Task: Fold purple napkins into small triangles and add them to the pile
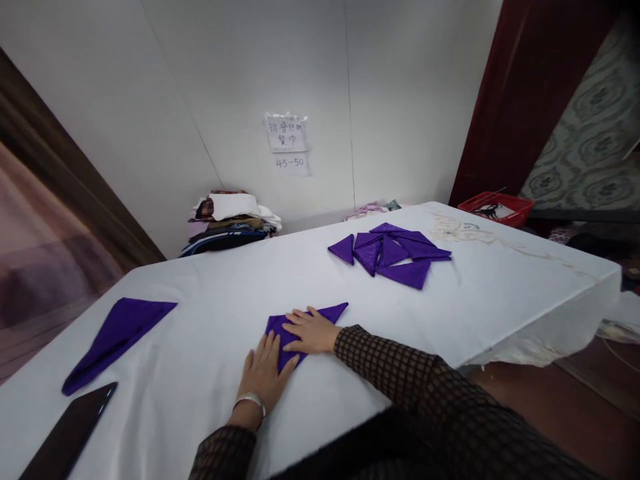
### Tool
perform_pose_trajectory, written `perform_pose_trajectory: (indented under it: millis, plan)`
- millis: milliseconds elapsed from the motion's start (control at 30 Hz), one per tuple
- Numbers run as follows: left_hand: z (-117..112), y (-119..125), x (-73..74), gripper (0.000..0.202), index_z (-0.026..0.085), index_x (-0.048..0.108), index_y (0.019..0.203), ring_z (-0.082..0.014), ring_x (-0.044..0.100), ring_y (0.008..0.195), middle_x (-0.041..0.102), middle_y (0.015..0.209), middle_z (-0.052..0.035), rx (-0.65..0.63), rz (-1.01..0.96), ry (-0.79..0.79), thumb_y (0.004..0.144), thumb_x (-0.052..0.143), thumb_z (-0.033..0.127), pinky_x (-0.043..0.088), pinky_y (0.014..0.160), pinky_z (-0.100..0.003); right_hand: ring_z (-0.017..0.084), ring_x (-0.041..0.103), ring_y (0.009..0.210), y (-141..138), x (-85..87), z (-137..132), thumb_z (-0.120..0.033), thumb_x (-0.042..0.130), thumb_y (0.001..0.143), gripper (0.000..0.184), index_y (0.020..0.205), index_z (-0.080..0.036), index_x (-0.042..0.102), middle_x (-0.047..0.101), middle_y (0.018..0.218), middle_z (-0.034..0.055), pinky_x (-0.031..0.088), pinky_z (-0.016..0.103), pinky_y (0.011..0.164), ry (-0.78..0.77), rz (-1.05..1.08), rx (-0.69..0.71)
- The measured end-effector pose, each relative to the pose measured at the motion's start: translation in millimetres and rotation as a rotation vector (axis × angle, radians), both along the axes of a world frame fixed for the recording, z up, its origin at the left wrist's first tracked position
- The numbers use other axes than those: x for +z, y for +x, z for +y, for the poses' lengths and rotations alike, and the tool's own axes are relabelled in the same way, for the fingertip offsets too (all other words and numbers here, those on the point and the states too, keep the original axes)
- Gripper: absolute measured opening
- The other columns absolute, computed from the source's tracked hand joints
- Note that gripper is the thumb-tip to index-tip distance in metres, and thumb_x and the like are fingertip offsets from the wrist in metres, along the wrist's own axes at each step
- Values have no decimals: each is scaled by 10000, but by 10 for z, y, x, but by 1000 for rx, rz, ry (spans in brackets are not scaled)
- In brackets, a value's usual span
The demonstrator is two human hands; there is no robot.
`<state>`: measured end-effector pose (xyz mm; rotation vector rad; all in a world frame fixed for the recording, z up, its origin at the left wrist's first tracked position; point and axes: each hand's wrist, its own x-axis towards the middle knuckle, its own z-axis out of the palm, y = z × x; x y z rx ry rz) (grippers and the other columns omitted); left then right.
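While your left hand (262,375) is lying spread on the folded purple napkin (275,325), lower centre, your right hand (314,332) is splaying across it.

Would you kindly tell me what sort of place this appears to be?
Possibly a textile workroom, judging by the folded purple napkins, the stacked fabrics beyond the white-covered table and the handwritten sign on the wall.

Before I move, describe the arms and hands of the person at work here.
The sleeves are long and dark, a brown-and-black grid pattern. The left hand is ungloved, with a silver-coloured bracelet at the wrist. The right hand is ungloved too, with no bracelet in view.
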<state>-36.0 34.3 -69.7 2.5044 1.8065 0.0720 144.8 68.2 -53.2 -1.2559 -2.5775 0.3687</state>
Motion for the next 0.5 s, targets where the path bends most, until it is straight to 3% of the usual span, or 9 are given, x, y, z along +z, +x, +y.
perform_pose_trajectory:
  millis: [300,500]
  plan:
    - [-424,-687,-168,602,148,358,1406,-247,200,1400,279,1504,-87,162,72,7,871,305,419,191,1106,-511,270,165,1396,23,9,-7,-641,323,886,710,1404,-157,364,270,1502,138,110,527,1107,-29,10,12]
    - [-774,-842,-20,540,146,422,1360,-251,278,1371,356,1469,-99,402,-35,81,898,291,392,244,1086,-505,264,200,1389,40,-19,-32,-596,367,894,629,1385,-205,403,301,1491,125,126,513,1105,-15,8,-5]
